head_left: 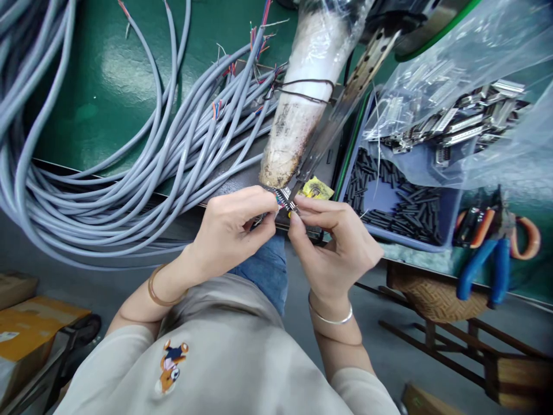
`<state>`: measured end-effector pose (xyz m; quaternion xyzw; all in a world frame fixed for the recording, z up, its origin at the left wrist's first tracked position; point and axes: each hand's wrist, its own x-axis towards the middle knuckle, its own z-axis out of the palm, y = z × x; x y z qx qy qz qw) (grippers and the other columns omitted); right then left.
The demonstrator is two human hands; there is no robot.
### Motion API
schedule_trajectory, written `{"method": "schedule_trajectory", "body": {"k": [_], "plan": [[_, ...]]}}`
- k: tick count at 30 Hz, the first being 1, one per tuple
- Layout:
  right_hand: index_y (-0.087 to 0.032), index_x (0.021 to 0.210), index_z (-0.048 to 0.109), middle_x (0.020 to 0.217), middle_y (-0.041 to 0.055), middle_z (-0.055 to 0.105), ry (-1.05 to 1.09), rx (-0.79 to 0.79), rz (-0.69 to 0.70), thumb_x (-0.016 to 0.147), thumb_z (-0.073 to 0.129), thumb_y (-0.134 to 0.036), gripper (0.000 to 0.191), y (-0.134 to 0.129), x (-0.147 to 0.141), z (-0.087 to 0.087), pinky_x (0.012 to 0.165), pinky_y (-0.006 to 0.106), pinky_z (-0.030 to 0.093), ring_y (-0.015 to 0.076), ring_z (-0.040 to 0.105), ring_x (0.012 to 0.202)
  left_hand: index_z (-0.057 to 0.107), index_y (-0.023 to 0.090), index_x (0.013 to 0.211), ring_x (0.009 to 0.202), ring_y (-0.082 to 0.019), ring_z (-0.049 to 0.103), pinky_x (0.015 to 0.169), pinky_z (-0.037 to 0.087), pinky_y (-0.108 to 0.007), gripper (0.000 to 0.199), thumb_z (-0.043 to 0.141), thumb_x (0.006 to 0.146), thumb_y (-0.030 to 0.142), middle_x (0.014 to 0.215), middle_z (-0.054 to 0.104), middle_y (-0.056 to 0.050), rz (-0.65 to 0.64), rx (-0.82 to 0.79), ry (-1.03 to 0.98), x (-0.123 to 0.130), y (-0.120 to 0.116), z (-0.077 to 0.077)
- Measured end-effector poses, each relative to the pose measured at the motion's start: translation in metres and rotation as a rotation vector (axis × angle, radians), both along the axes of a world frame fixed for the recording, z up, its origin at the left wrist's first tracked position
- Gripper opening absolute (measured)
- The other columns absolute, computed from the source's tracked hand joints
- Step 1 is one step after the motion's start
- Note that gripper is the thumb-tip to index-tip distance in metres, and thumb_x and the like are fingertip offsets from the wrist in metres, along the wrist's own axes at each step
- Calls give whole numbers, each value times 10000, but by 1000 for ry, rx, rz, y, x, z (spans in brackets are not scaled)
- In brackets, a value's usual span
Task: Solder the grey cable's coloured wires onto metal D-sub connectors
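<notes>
My left hand (pixel 237 227) is closed at the left side of a small metal connector (pixel 285 197) with coloured wires, its thumb and forefinger pinched by the wire ends. On the connector's right side, my right hand (pixel 330 242) pinches with thumb and forefinger near a small yellow spot. The dark tip of a slanted metal tool (pixel 332 124) reaches down to the connector between my hands. Just left of that tool is a white, scorched tube (pixel 305 86) wrapped in plastic and tied with wire. Crumpled yellow material (pixel 317 188) lies behind my right fingers.
Many grey cables (pixel 173 150) spread over the green table (pixel 103 98) at left. A blue tray (pixel 406 246) at right holds black sleeves, beside a plastic bag (pixel 510 155) of metal connectors. Pliers (pixel 484 265) with blue handles lie at the far right, near orange-handled cutters (pixel 481 229).
</notes>
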<state>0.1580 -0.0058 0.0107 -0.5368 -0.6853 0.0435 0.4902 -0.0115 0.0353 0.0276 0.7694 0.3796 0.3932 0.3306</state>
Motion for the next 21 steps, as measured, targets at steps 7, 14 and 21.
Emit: {"method": "schedule_trajectory", "body": {"k": [7,14,21], "plan": [[-224,877,689,991,22,815,-14,25,-16,859,773,-96,154,1,-1,6,772,300,666,182,793,870,647,186,804,737,-135,651,695,509,-256,161,576,895,74,817,717,-36,5,53,-8,2,0,6],[-237,850,651,1057,20,813,-85,29,-8,863,760,-109,168,-3,2,4,752,305,658,183,794,875,646,169,804,698,-123,631,640,475,-235,140,593,870,58,804,722,-38,-17,7,-27,0,1,6],[-228,905,645,1012,13,812,-143,-43,27,879,738,-86,172,-13,5,7,723,236,608,148,783,859,643,153,795,625,-81,522,602,415,-208,133,598,875,57,755,688,-9,-38,-108,-39,0,-9,-2]]}}
